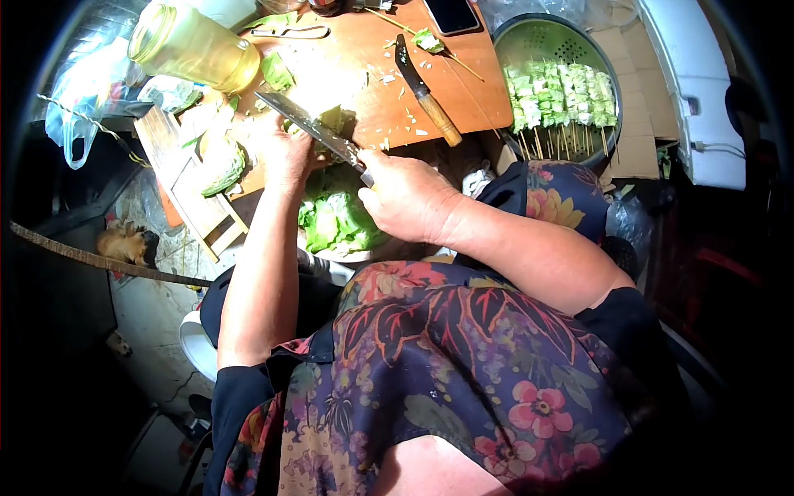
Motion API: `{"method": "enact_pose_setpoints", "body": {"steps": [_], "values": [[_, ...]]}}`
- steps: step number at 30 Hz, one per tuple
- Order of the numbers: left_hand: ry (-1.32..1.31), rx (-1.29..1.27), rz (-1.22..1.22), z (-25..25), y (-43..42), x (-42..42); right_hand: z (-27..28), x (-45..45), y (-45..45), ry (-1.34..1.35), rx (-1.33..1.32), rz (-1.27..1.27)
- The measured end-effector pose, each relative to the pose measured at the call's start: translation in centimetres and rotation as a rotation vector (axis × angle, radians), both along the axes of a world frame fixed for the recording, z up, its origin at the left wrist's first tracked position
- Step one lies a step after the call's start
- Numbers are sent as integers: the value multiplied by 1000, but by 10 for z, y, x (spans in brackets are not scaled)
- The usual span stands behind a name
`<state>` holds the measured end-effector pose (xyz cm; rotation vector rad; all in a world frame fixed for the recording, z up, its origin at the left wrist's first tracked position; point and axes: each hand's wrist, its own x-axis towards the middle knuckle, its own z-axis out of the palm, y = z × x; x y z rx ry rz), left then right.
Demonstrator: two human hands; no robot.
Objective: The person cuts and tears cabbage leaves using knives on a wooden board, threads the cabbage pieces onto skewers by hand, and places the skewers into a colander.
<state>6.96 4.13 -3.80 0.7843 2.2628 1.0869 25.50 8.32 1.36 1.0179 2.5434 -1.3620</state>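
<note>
Right hand (405,194) is wrapped tight around the handle of a big knife (313,128), at the front edge of the worktop (492,103). The knife is long and straight. It points slantwise, from the right hand toward the back left of the worktop. The left hand (285,153) is at that front edge too, just left of the blade. Its fingers are bent and partly hidden behind the blade, so it is hard to tell if it pinches the piece of green leaf (332,117) there. That leaf is over the front part of the worktop, just past the blade. It is ahead and to the right of the left hand, and ahead and to the left of the right hand. The left hand looks nearer to it.

Now the counting. There are two hands and two knives. The other one, a wooden-handled knife (425,97), lies on the right part of the worktop. One phone (453,15) and one leaf skewer (428,41) are at its back. One jar (194,50) is at its back left. One colander (556,37), to its right, holds many cabbage skewers (562,97), packed too close to count. One bunch of greens (339,223) sits below its front edge.
</note>
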Motion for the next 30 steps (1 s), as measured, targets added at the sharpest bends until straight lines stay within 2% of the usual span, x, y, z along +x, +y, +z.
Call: {"method": "enact_pose_setpoints", "body": {"steps": [2,6,8,11,15,17,18,19,21,23,25,26,27,28,29,30], "values": [[110,37,-43,-1,0,-1,2,-1,2,-31,11,45],[75,23,-85,-15,4,-15,-2,-4,7,-32,5,41],[285,13,-154,-33,6,-24,-1,-6,10,-14,20,31],[377,-75,-176,-27,11,-22,2,-13,21,-82,1,44],[322,-104,-130,-17,13,-16,1,-23,39,-165,-74,95],[493,-155,-185,-21,12,-16,-23,-24,34,-176,-20,59],[176,-197,-106,11,15,-4,-38,-23,30,-185,32,24],[178,-194,-100,11,12,-4,-47,-21,26,-183,36,28],[-44,-67,-28,3,3,-9,-63,-18,20,-99,56,-71],[-13,10,23,-13,-6,-15,-56,-18,23,-80,-20,-110],[-483,263,277,-14,-22,-22,-48,-19,24,-129,13,-76],[-573,290,327,-10,-31,-25,-54,-17,23,19,61,-60],[-545,306,319,-18,-44,-32,-45,-21,23,52,38,-40],[-401,318,196,-50,-61,-54,-32,-26,20,170,41,-21],[100,138,44,-8,-74,-45,-35,-31,19,300,-68,-53],[30,413,169,-12,-84,-45,-34,-33,21,308,70,-3]]}}
